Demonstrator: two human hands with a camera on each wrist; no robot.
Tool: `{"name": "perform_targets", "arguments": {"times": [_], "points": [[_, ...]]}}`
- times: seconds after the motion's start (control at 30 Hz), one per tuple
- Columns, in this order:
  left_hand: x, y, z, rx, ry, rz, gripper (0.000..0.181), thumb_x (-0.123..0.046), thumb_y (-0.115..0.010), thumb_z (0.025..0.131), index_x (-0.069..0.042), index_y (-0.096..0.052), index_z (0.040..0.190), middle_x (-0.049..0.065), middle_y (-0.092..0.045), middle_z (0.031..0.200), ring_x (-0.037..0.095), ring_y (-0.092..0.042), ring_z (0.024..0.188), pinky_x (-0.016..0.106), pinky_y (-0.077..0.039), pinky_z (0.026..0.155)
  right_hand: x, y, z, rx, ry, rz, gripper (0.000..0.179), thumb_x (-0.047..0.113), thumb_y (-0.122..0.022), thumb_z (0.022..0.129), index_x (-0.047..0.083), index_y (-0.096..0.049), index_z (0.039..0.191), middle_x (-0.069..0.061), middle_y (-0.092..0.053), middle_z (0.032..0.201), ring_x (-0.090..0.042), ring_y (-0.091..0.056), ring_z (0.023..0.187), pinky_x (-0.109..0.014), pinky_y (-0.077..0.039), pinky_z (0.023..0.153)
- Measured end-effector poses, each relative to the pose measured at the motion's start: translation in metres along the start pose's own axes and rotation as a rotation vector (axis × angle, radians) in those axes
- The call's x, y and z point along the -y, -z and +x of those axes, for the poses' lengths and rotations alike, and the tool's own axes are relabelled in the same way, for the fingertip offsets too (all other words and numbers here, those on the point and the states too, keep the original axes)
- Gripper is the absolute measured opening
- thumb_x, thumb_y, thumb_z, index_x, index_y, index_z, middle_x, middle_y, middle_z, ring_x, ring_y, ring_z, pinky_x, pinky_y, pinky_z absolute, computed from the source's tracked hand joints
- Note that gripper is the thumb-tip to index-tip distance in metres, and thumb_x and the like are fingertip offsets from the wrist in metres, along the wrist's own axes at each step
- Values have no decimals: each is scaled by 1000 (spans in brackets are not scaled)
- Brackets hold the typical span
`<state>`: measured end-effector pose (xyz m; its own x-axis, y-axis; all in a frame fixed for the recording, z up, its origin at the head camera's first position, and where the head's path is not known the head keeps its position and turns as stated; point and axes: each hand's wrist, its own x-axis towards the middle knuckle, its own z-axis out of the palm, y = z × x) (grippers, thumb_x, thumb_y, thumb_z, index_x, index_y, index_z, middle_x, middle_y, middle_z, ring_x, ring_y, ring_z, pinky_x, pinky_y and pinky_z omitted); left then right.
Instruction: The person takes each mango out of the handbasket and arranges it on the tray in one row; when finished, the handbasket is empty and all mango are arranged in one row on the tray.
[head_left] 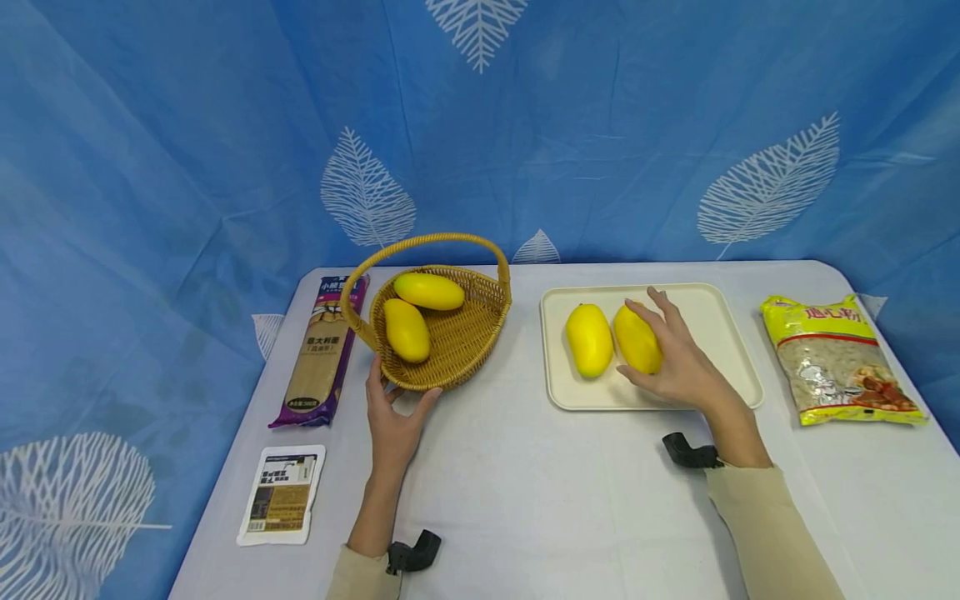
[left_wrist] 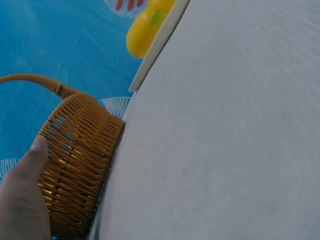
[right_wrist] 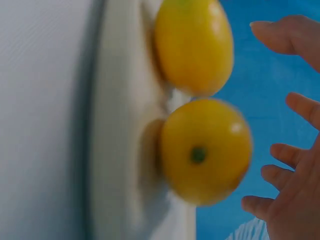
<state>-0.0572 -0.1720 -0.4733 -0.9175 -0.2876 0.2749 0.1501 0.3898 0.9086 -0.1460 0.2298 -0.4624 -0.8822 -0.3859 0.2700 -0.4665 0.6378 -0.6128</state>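
Observation:
A wicker basket [head_left: 468, 354] with a tall handle holds two yellow mangoes, one lying across the back [head_left: 430, 292] and one at the left [head_left: 407, 331]. My left hand [head_left: 397, 425] touches the basket's near left side with fingers and thumb spread; the thumb [left_wrist: 34, 162] lies along the woven wall in the left wrist view, its tip at the rim. On a cream tray [head_left: 705, 342] lie two more mangoes, a left one [head_left: 588, 340] and a right one [head_left: 633, 337]. Over the right one my right hand [head_left: 678, 358] hovers, fingers spread and apart from the fruit in the right wrist view.
Left of the basket lies a long purple pasta packet [head_left: 318, 354], with a small white pouch [head_left: 282, 495] nearer the front. A yellow-edged bag [head_left: 840, 358] sits right of the tray. Behind the white table [head_left: 540, 500] hangs a blue leaf-patterned cloth [head_left: 600, 125].

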Motion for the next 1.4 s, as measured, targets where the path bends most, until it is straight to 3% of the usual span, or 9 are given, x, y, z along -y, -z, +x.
{"name": "perform_targets", "arguments": {"times": [0.23,0.43,0.9,1.07,1.4], "points": [[1,2,1,1,13,-2,97,-8,-80,81,2,-16,154,29,-26,152,46,-37,133,60,-41,102,38,3,26,-18,110,24,95,13,-85,71,17,-35,152,-14,-13,163,-39,-11,150,-76,-28,103],[1,2,3,0,9,2,97,-9,-80,81,2,-16,154,29,-27,152,46,-38,133,60,-41,102,76,-7,52,27,189,56,97,17,-85,73,16,-31,154,-13,-16,162,-40,-23,146,-68,-37,104],[2,-1,5,8,16,-7,99,-9,-80,81,1,-15,154,27,-28,152,44,-38,133,58,-42,102,129,-71,100,103,347,158,86,29,-80,81,10,-34,151,-12,-25,159,-30,-38,141,-49,-45,107],[2,-1,4,5,5,-3,98,-10,-80,81,1,-15,154,28,-28,151,44,-39,133,59,-42,101,140,-97,120,132,350,174,81,33,-78,83,9,-37,150,-13,-26,158,-33,-36,142,-51,-43,109],[-1,1,3,-5,22,13,98,-9,-80,81,1,-15,154,28,-28,151,44,-39,132,59,-42,102,155,-138,145,266,272,208,74,37,-75,87,15,-41,149,-19,-31,154,-32,-34,143,-53,-43,108]]}}
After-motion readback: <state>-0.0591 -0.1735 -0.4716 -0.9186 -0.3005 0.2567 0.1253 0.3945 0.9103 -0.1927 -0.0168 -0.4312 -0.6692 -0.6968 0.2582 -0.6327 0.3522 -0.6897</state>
